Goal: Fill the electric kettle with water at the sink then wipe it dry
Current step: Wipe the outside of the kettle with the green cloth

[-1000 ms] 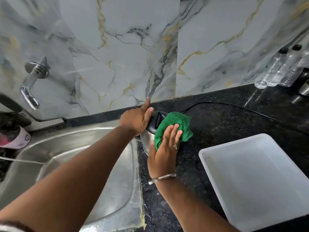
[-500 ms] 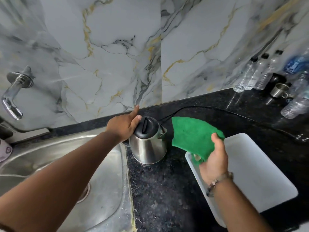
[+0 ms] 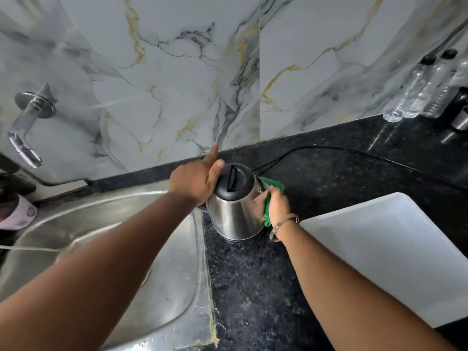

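A steel electric kettle (image 3: 234,216) with a black lid stands upright on the dark granite counter (image 3: 253,287), just right of the steel sink (image 3: 141,262). My left hand (image 3: 196,181) grips the kettle's handle at its left side, forefinger stretched toward the wall. My right hand (image 3: 276,205) presses a green cloth (image 3: 269,184) against the kettle's right side near the spout; most of the cloth is hidden behind the hand. The chrome tap (image 3: 25,127) juts from the marble wall at far left, with no water running.
A white plastic tray (image 3: 395,252) lies on the counter to the right. A black cord (image 3: 316,153) runs along the counter behind the kettle. Clear plastic bottles (image 3: 420,92) and a steel cup (image 3: 461,120) stand at the back right. A pink-and-white object (image 3: 15,214) sits at the sink's left edge.
My right hand, which had lifted the green cloth away over the tray, has brought it back against the kettle's right side. The left hand keeps hold of the handle.
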Demonstrator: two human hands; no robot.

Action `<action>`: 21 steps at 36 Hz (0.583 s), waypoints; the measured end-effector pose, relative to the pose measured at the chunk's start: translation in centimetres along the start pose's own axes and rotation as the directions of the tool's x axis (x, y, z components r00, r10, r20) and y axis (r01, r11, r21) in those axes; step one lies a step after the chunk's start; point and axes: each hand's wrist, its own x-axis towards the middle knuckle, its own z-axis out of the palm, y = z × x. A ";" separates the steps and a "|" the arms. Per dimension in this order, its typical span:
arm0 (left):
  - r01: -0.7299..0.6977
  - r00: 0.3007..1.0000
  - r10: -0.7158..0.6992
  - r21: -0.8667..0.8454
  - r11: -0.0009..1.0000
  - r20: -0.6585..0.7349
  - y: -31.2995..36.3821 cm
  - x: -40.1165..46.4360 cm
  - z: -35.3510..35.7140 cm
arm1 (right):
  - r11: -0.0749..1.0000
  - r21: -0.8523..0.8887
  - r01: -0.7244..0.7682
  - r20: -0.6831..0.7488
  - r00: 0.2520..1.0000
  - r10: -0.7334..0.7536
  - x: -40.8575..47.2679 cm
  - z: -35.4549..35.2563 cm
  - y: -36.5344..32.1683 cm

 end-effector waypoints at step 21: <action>0.138 0.941 -0.120 -0.035 0.990 0.317 0.7 -2.0 -1.7 | 0.579 -0.663 0.474 0.184 0.853 -0.487 -9.5 5.5 15.0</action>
